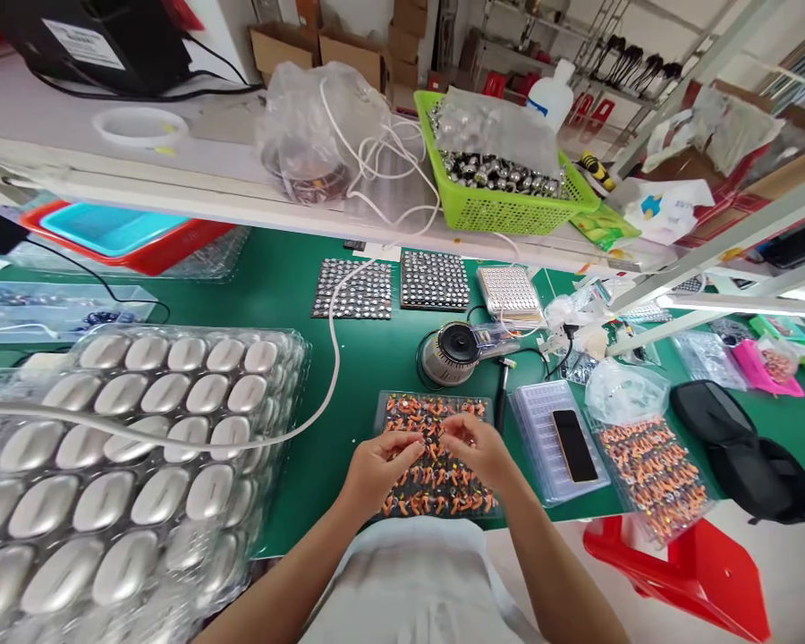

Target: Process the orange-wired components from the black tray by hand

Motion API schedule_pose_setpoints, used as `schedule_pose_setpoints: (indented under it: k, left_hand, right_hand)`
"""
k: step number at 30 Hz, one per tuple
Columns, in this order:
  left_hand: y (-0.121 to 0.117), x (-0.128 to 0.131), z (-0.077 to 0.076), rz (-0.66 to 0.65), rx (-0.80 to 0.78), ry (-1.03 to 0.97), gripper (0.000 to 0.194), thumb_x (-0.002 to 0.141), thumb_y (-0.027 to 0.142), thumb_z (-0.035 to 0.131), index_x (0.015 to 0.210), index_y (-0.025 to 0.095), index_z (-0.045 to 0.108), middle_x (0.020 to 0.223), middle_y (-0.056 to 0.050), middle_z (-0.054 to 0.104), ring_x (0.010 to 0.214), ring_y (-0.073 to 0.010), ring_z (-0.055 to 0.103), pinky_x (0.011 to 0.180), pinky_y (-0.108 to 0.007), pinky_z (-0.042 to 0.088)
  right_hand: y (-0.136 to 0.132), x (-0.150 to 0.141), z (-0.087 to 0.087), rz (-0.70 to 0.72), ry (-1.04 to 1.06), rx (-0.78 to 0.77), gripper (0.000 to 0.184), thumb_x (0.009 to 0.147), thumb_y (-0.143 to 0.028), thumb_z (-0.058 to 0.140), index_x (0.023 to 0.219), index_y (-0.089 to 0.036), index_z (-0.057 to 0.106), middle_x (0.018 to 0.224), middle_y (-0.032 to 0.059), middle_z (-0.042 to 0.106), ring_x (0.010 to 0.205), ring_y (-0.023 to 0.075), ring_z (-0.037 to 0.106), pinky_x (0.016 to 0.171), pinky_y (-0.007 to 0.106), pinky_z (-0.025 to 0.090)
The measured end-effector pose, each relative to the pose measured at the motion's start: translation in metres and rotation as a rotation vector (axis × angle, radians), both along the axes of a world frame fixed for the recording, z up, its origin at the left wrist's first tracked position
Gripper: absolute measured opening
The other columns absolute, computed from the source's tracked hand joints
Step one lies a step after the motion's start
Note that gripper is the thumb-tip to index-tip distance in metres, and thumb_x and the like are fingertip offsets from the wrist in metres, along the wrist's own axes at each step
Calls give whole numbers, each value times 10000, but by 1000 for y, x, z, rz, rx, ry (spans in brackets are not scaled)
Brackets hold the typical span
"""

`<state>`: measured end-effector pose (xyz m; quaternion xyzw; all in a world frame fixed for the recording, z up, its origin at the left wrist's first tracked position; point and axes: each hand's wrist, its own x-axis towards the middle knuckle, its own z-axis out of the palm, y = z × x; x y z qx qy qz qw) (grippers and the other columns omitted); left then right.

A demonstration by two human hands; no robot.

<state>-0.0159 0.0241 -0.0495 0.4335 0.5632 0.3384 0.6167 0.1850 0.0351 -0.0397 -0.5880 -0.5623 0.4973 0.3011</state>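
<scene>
Both hands are above a dark tray (443, 503) filled with rows of small orange pieces, in front of my body. My left hand (381, 467) has its thumb and fingertips brought together over the tray's middle. Just to its right, my right hand (481, 449) is also closed in a pinch, its fingertips pointing toward the left ones. Anything between the fingertips is too small to make out. A grey round device with a black top (457, 344) stands beyond the tray. A black-handled tool (503, 398) lies by the tray's right corner.
Stacked trays of silver oval cases (127, 465) fill the left, with a white cable (335, 358) crossing over them. On the right are a phone (575, 445) on plastic trays, another orange-piece tray (657, 478) and a black case (744, 447). A shelf (221, 192) spans the back, holding a green basket (503, 210).
</scene>
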Motion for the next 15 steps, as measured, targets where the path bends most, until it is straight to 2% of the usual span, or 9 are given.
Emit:
schedule_pose_setpoints:
  k: [4,8,12,15]
  left_hand:
    - [0,-11,-6,73,9,-15,330,699,381,714,933,149,711,783,-56,716,720,-186,647,629,-254,509]
    - [3,-17,-11,105,-5,-28,300,704,405,709,871,157,694,733,-43,711,683,-178,655,605,-246,510]
    - [6,-25,-18,131,-4,8,288,714,415,707,869,172,716,833,-55,740,786,-202,678,698,-261,521]
    - [7,-32,-22,139,-29,2,302,723,420,702,902,178,720,882,-59,747,855,-222,682,747,-275,527]
  right_hand:
    - [59,8,-22,-319,101,-24,219,615,-346,767,750,-192,691,691,-3,637,667,147,537,644,260,411]
    - [106,-7,-63,-459,204,-117,254,630,-388,736,721,-166,654,666,19,647,568,129,534,500,232,372]
    - [123,-33,-97,-607,384,-213,355,760,-517,591,750,-162,593,610,27,625,497,114,544,424,213,362]
    - [126,-44,-109,-687,517,-238,359,822,-532,519,747,-182,555,599,20,612,519,114,564,447,218,410]
